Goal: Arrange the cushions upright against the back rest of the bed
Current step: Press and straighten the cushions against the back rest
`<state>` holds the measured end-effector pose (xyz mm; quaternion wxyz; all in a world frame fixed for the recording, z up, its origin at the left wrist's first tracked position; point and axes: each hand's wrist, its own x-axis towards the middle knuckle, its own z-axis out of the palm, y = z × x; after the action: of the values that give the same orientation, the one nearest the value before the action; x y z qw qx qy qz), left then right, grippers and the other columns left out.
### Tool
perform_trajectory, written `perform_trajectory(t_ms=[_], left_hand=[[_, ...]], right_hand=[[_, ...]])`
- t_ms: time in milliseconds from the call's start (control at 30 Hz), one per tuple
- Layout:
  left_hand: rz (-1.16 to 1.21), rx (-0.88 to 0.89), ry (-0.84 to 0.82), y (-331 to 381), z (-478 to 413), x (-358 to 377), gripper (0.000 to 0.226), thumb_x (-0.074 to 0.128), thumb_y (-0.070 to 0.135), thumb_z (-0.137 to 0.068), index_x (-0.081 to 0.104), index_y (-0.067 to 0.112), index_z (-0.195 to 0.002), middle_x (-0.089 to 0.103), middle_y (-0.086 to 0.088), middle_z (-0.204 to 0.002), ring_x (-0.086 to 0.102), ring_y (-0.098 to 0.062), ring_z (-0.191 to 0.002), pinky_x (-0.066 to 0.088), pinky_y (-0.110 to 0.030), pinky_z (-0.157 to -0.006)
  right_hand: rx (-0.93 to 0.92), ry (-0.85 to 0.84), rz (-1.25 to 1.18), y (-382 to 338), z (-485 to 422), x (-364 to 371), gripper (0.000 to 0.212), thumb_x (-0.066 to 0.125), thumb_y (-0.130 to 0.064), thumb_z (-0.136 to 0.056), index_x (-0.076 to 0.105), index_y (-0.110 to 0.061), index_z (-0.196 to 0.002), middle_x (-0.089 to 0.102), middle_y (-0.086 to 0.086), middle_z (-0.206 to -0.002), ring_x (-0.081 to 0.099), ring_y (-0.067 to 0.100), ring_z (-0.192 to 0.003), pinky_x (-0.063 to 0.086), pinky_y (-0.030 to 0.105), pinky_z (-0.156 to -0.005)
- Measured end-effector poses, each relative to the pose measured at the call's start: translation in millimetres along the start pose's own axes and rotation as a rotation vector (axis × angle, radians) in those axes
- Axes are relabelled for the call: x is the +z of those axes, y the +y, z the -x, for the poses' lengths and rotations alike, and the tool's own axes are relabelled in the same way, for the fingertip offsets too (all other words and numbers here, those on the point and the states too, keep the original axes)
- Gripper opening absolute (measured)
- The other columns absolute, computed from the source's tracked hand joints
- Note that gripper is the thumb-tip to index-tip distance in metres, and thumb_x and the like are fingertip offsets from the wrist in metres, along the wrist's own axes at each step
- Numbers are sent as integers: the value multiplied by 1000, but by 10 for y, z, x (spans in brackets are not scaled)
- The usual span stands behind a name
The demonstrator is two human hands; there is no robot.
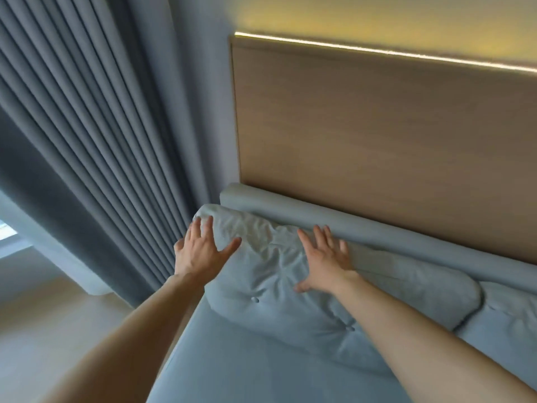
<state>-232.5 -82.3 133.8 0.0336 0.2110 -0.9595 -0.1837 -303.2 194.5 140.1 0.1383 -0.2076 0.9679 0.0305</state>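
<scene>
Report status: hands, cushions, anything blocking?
Left hand and right hand open, flat on left cushion. It leans on back rest. Second cushion alongside. Nothing blocking.

A pale grey tufted fabric cushion (279, 283) stands on the light grey bed surface (261, 362), leaning back against the padded grey back rest (363, 225) behind it. Above and behind the back rest rises a flat tan wooden wall panel (377, 135). To the right of the first cushion, touching it, lies a second pale grey cushion (505, 321), also before the back rest. The left hand (200, 251) lies on the first cushion's upper left corner; the right hand (325, 260) lies flat on its top edge, near the back rest. Pleated grey-blue curtains (87, 155) hang to the left of the bed.
</scene>
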Motion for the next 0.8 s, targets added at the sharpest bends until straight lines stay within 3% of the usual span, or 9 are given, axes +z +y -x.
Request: perform_trajectory(t_ms=[133,200,267,367,500,700,800], left_hand=[[122,-82,-87,-359,-405,151,115,36,99,-73,-4,39,-162,7,-10,-171,21,-35,-154,34,-65,-111],[250,-107,-120,-437,-610,230,116,41,103,-66,-11,54,-156,9,-9,-170,32,-40,-149,41,-66,-107],[431,-135,-140,-446,-753,320,115,52,102,-61,-7,63,-152,14,-8,-167,40,-42,-143,44,-63,-107],[639,-156,-110,-290,-765,477,105,70,85,-70,14,57,-154,25,-10,-160,45,-40,-137,43,-51,-111],[750,-116,46,-33,-721,581,89,82,60,-78,32,45,-150,35,-7,-150,46,-29,-130,36,-35,-104],[814,-55,85,177,-754,675,87,84,44,-82,33,33,-152,36,-6,-150,37,-10,-122,28,-27,-105],[777,-80,47,76,-801,769,87,82,45,-84,31,31,-153,32,-9,-152,42,-21,-128,28,-28,-103]], right_hand=[[33,-63,103,70,-344,163,153,86,-72,-49,-23,-44,-153,-9,18,-169,-10,35,-155,11,56,-120],[38,-57,106,131,-392,225,153,86,-72,-48,-25,-48,-151,10,19,-166,11,37,-153,22,55,-116],[27,-30,88,154,-374,288,146,85,-69,-52,-21,-50,-151,32,13,-152,38,35,-139,34,50,-107],[29,12,51,175,-303,334,129,84,-56,-63,-9,-51,-153,43,6,-132,49,30,-126,37,46,-98],[45,63,-27,280,-206,334,112,81,-43,-72,4,-50,-154,44,2,-124,49,26,-122,36,47,-97],[62,125,-51,438,-166,374,105,79,-40,-77,7,-50,-152,45,-1,-124,51,26,-119,37,47,-96],[56,112,-53,389,-201,403,113,82,-42,-72,3,-53,-152,44,-2,-127,51,26,-120,38,47,-97]])
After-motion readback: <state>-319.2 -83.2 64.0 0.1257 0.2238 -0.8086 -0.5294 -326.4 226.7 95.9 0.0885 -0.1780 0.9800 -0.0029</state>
